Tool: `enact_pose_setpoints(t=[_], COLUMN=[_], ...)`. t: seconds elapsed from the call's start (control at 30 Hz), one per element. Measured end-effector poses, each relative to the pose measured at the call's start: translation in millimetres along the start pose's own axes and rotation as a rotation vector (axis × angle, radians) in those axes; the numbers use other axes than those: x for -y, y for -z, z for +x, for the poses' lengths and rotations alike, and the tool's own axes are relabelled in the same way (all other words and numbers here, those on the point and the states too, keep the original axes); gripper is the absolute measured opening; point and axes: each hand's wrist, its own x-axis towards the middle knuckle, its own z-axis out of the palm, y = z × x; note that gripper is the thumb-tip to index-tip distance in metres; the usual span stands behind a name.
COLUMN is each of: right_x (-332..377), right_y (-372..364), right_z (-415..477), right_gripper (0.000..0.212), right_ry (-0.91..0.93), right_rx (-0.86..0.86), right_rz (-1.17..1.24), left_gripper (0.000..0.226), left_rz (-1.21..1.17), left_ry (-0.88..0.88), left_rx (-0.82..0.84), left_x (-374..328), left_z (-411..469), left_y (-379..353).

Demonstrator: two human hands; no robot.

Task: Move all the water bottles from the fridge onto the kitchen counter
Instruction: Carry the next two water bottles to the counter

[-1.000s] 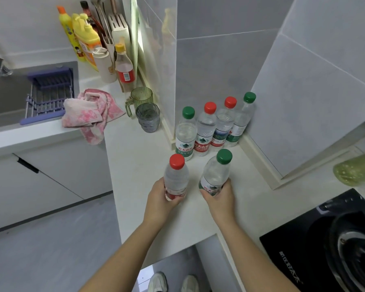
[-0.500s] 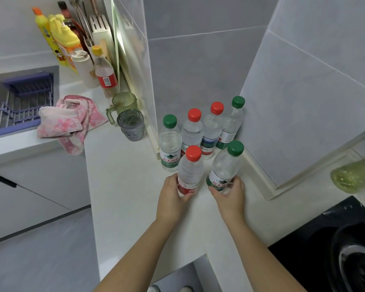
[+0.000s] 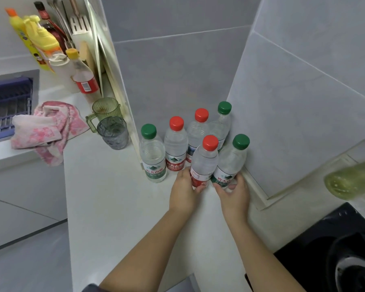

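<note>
While the four bottles at the back wall have kept their places, the two held bottles have travelled from the open counter, where they stood a second ago, up against that row, so six now crowd the corner at frame centre. I judge this pair is being set down, though whether their bases rest on the white counter [image 3: 105,197] yet cannot be told; the fridge is out of view, so how many bottles remain in it is unknown.

From the left: the left hand [image 3: 183,192] is wrapped round the lower body of the red-capped bottle [image 3: 204,163], thumb across its red label. Just right of it, touching or nearly so, the right hand [image 3: 233,193] is closed round the base of the green-capped bottle [image 3: 230,163].

Behind them stand a green-capped back bottle [image 3: 153,157], a red-capped back bottle [image 3: 176,146], a second red-capped one [image 3: 198,131] and a far green-capped one [image 3: 222,123] in the corner.

Labels carry white Chinese characters under a mountain emblem, seemingly 农夫山泉 (Nongfu Spring); smaller print is illegible. At upper left, the yellow detergent bottles [image 3: 40,39] bear no readable writing.
</note>
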Motion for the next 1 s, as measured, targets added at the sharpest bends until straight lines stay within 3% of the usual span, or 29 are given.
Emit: enact_pose_setpoints(t=[0.17, 0.3, 1.0], right_x=[0, -1, -6], right_y=[1, -4, -20], right_z=[4, 13, 33], right_gripper=[0.044, 0.042, 0.044], right_ry=[-0.01, -0.026, 0.015], right_rx=[0.028, 0.03, 0.022], right_rz=[0.023, 0.046, 0.067], left_gripper=[0.054, 0.046, 0.049], left_rz=[0.243, 0.255, 0.266], left_ry=[0.036, 0.088, 0.098], left_rx=[0.01, 0.057, 0.066], left_x=[-7, -14, -13], left_z=[8, 16, 24], left_y=[-4, -5, -11])
